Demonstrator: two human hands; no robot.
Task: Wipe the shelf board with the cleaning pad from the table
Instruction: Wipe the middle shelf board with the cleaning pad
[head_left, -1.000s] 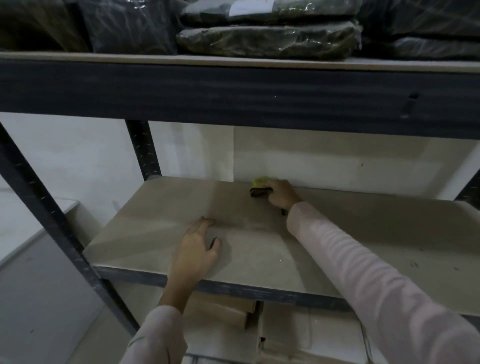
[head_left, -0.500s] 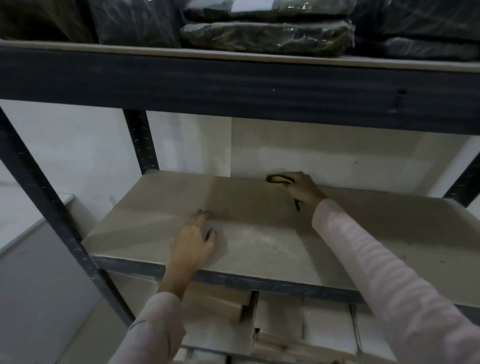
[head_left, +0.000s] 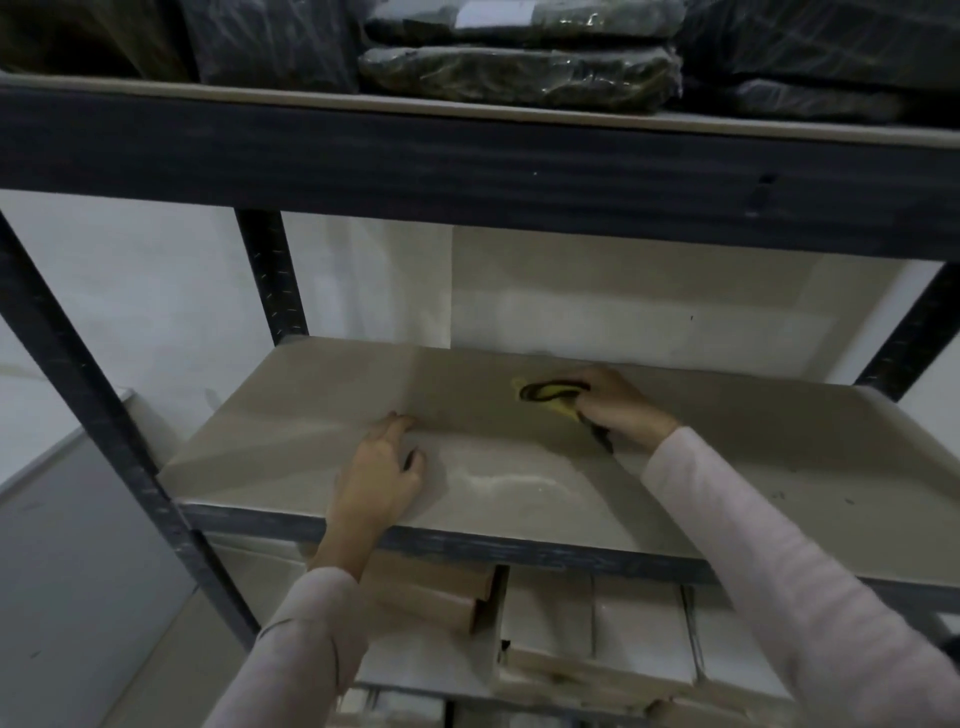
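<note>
on the shelf board (head_left: 322, 415), toward the back wall, the right hand (head_left: 618, 402) presses the cleaning pad (head_left: 548, 395) down, its fingers clamped on the yellow pad's near end. half a second ago the pad sat tight against the wall; now it lies a little nearer the front, and a second ago it was further left. the left hand (head_left: 379, 475) stays flat on the board near the front edge, fingers slightly apart and gripping nothing. wrapped dark bundles (head_left: 519, 75) lie on the shelf above, cardboard boxes (head_left: 592, 639) on the one below.
</note>
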